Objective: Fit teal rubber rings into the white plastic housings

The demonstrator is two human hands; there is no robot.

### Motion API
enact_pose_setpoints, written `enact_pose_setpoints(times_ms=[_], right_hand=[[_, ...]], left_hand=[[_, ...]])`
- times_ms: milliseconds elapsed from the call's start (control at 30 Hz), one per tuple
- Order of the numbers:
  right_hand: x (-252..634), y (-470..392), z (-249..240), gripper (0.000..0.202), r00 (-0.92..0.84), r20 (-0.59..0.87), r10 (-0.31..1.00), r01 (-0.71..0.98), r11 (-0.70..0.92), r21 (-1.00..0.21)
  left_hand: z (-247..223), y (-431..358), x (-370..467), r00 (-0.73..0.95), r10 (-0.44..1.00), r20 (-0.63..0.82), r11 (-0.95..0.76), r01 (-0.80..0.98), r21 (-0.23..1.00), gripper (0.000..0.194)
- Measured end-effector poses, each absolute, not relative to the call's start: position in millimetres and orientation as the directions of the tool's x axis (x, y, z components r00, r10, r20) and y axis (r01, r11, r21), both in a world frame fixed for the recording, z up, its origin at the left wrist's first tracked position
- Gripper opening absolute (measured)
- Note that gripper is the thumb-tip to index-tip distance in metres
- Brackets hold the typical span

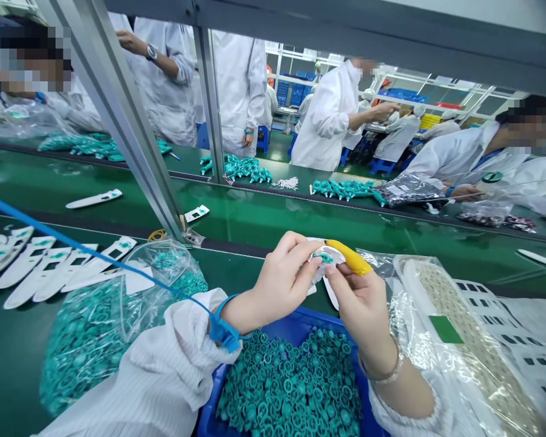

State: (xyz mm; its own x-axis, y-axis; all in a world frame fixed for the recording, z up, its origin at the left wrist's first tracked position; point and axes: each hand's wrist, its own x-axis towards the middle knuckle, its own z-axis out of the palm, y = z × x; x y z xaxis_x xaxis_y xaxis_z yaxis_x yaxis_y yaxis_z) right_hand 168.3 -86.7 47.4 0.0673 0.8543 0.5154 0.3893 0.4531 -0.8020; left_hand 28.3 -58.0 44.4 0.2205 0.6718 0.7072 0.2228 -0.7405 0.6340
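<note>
Both hands meet over the front of a blue bin, gripping a white plastic housing (331,252) with a teal part set in it. My left hand (279,276) pinches it from the left, its fingertips at the teal part. On the other side my right hand (364,297) grips the edge, a yellow finger cover (349,257) on one finger. A blue wrist strap (225,325) with a cord circles my left wrist. Below lies the blue bin (209,397) full of small teal rings (291,382). Another white piece behind my fingers is partly hidden.
White housings (59,273) lie in a row at left beside a clear bag of teal parts (86,340). A bag of pale strips (464,328) lies right. A green conveyor (264,212) carries white pieces past a metal post (141,115). Co-workers in white coats (323,115) work opposite.
</note>
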Motion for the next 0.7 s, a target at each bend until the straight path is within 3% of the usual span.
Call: enact_pose_setpoints(times_ms=[100, 167, 267, 433, 567, 700], right_hand=[[173, -96, 42, 0.039, 0.010, 0.503, 0.864, 0.394, 0.459, -0.796], [176, -104, 33, 0.034, -0.031, 0.513, 0.858, 0.425, 0.475, -0.770], [176, -110, 14, 0.020, -0.147, 0.483, 0.863, 0.496, 0.487, -0.719], [167, -104, -4, 0.024, -0.545, 0.128, 0.828, 0.640, 0.510, -0.575], [163, -101, -4, 0.022, -0.703, -0.059, 0.709, 0.675, 0.639, -0.370], [164, -103, -3, 0.018, -0.731, -0.151, 0.665, 0.675, 0.674, -0.299]], left_hand=[[43, -20, 22, 0.170, 0.743, 0.648, -0.648, 0.425, 0.632, 0.026], [36, 23, 20, 0.066, 0.867, 0.494, -0.417, 0.639, 0.646, 0.030], [12, 92, 25, 0.022, 0.940, 0.341, -0.250, 0.725, 0.642, 0.029], [-40, 145, 26, -0.056, 0.986, 0.159, -0.045, 0.822, 0.567, 0.031], [-54, 145, 17, -0.105, 0.981, 0.164, 0.012, 0.873, 0.488, 0.036], [-44, 142, 26, 0.034, 0.970, 0.240, -0.135, 0.898, 0.419, 0.047]])
